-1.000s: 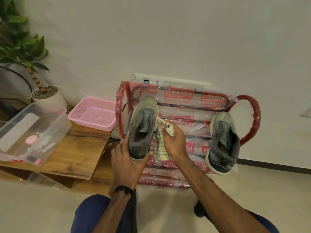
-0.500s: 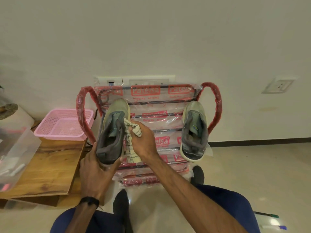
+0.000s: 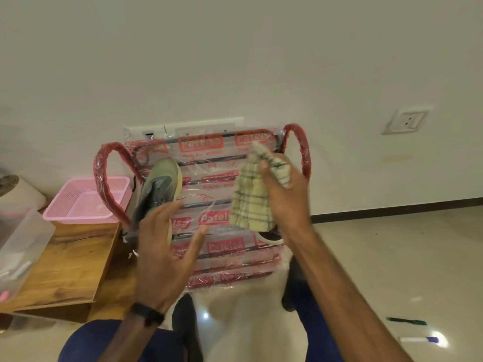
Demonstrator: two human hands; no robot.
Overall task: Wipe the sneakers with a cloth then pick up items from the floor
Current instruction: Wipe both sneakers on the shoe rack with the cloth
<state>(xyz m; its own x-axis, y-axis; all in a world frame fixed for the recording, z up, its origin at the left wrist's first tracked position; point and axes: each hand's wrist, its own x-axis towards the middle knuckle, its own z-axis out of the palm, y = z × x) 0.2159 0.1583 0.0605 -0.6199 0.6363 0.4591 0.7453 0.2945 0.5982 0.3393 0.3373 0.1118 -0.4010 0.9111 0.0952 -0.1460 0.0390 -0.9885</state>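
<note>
My right hand (image 3: 285, 202) has the floppy cloth (image 3: 249, 202) bunched, left hand (image 3: 163, 246) spread wide, so I'd grab the light sneaker (image 3: 156, 192) by its heel.

Home: shoe rack (image 3: 209, 220), wall socket (image 3: 406, 121), tiled floor (image 3: 392, 257).

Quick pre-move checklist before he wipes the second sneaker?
1. Cloth in the right hand: ok, gripped.
2. Left hand free: ok, fingers spread, holding nothing.
3. Left sneaker resting on the rack: ok.
4. Right sneaker visible: not ok, mostly hidden behind the cloth and hand.
5. Pens on the floor, not yet picked up: ok, two beside the right leg.
6. Right sneaker's dirt: cannot tell.
</note>
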